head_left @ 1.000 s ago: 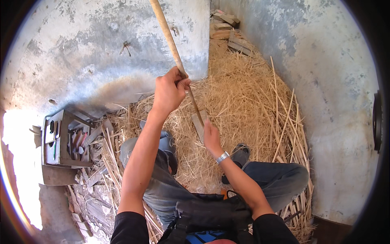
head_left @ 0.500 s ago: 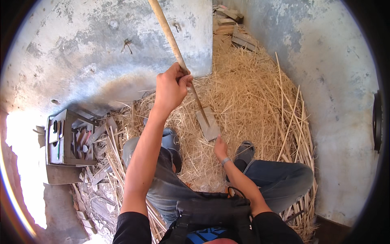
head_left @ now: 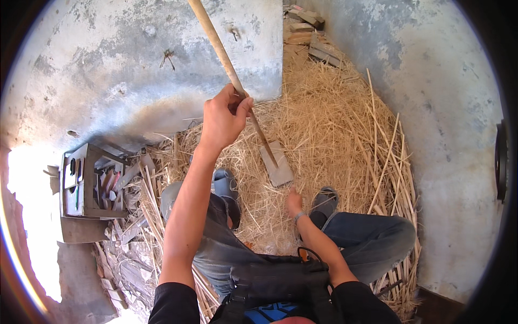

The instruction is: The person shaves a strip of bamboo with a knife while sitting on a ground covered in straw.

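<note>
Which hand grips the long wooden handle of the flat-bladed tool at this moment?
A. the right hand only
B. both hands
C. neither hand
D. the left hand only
D: the left hand is wrapped round the wooden handle, while the right hand is down at the straw, off the tool.

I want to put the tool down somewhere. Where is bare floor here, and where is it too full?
Bare concrete floor lies upper left, between the straw pile and the open toolbox. More bare concrete runs right of the straw. Crowded: straw around both feet and the right hand; wood scraps lower left. The left hand grips the long-handled tool.
</note>
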The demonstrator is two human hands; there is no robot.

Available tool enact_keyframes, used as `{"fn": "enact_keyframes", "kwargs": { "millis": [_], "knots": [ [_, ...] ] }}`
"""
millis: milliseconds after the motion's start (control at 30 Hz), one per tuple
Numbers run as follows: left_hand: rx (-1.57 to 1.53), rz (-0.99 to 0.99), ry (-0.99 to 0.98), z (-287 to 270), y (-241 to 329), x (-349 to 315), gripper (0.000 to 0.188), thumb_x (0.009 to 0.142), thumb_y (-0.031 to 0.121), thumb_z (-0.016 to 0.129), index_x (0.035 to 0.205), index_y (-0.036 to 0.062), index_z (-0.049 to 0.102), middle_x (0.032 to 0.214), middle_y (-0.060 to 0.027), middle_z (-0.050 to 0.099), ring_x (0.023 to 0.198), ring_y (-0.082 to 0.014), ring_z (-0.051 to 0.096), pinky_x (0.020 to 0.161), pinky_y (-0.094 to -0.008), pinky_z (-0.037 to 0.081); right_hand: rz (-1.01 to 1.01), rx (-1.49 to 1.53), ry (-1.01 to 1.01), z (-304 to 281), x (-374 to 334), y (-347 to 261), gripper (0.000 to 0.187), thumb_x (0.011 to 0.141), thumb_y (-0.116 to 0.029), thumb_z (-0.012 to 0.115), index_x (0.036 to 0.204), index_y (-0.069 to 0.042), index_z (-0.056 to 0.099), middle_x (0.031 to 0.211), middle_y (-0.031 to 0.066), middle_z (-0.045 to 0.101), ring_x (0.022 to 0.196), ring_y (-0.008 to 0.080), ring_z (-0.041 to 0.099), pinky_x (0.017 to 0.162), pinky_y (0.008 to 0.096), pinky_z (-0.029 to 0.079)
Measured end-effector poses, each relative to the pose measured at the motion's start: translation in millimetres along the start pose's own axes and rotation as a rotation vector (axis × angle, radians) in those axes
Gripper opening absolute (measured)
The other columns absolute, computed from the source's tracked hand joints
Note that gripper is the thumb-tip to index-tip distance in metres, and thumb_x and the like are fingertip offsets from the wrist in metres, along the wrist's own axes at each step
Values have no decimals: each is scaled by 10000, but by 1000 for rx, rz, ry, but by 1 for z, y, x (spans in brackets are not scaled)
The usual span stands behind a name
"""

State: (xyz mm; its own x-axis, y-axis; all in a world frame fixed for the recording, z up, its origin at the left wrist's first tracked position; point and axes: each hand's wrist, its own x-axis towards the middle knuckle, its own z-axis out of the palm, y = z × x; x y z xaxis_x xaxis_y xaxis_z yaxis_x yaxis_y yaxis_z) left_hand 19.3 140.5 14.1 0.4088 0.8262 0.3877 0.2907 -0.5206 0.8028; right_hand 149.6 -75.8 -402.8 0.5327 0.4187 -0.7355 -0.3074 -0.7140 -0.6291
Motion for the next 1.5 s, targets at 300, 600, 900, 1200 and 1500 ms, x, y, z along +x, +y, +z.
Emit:
{"fn": "enact_keyframes", "kwargs": {
  "millis": [300,600,900,1200,1500],
  "knots": [
    [18,-8,65,6,-8,1,168,936,104,687,921,-42,604,775,-159,735,692,-214,745,634,-316,582,-438,124,90,1,-67,-93,375,932,-333,681,834,5,552,683,112,559,681,247,569,664,436,445],
    [-250,-2,95,-34,11,-6,135,1035,113,577,1058,-20,568,905,-123,733,742,-130,684,670,-252,556,-745,199,131,-24,-54,-122,559,885,-316,769,1259,57,586,1045,164,657,950,291,641,875,402,505],
    [-313,18,77,-64,9,-10,170,1049,169,569,1100,10,533,894,-94,714,718,-101,625,679,-240,518,-846,145,-283,-54,-62,-155,194,935,-124,720,987,-8,574,1055,160,719,1008,238,708,889,327,535],
    [-295,24,185,-94,-3,-7,127,1069,132,505,1093,9,530,851,-82,703,687,-91,582,651,-229,485,-740,418,-382,-57,-81,-168,345,891,59,691,824,-120,404,943,149,712,934,229,714,825,378,570],
    [-500,-28,1044,-145,-15,-3,260,1084,152,336,1140,35,562,688,-20,519,571,-75,391,491,-242,307,-398,977,56,-116,11,-135,193,913,95,561,923,-71,465,871,162,658,761,229,654,622,345,515]
  ]
}}
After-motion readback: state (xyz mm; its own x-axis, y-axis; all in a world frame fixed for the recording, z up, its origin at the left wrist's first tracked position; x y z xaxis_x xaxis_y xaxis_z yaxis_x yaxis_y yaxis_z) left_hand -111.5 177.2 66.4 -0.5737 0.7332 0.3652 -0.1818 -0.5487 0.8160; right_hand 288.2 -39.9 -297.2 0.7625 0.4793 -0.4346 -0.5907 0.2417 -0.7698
